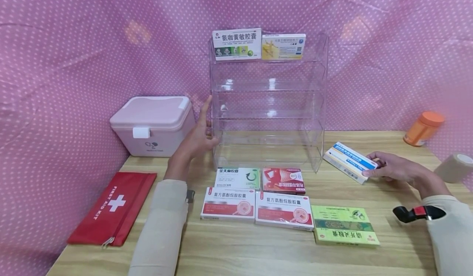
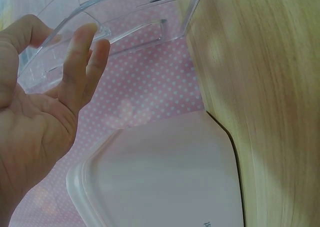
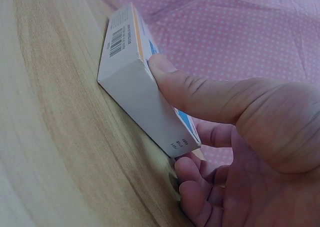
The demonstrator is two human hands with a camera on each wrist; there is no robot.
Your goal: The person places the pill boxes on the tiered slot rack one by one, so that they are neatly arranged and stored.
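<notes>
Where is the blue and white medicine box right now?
In the head view the blue and white box is on the right, pinched in the right hand, low over the table, just right of the clear shelf rack.

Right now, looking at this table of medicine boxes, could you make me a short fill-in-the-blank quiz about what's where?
1. The right hand grips a white and ____ box.
2. The left hand rests open against the clear ____.
3. On the rack's top shelf stand ____ boxes.
4. The red pouch reads FIRST ____ KIT.

Missing words: blue; rack; two; AID
</notes>
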